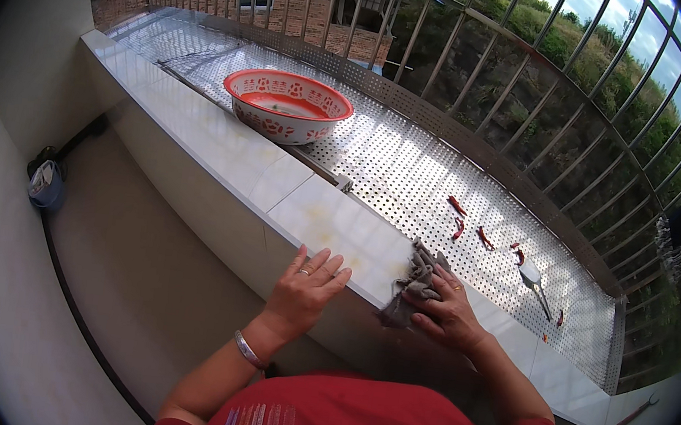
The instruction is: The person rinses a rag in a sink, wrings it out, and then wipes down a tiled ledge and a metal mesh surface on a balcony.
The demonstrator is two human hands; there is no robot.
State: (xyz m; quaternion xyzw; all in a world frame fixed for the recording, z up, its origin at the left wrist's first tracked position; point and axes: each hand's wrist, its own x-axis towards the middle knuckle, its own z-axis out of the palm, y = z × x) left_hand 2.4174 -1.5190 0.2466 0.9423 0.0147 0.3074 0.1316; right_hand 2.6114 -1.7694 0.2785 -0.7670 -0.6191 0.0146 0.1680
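Observation:
A crumpled grey-brown cloth (418, 279) lies on the white tiled ledge (340, 219), one end hanging over its near edge. My right hand (447, 305) presses on the cloth, fingers bent over its right side. To the left, my left hand (310, 279) is held palm down at the ledge's near edge, fingers spread and holding nothing. Whether its fingertips touch the tile I cannot tell. Faint yellowish stains (325, 230) mark the tile between the hands and beyond them.
Past the ledge, a perforated metal shelf (397, 162) carries a red-and-white enamel basin (286, 107), several dried red chillies (484, 238) and a metal spoon (536, 284). Metal window bars (461, 61) enclose the far side. A blue bin (45, 186) stands on the floor at left.

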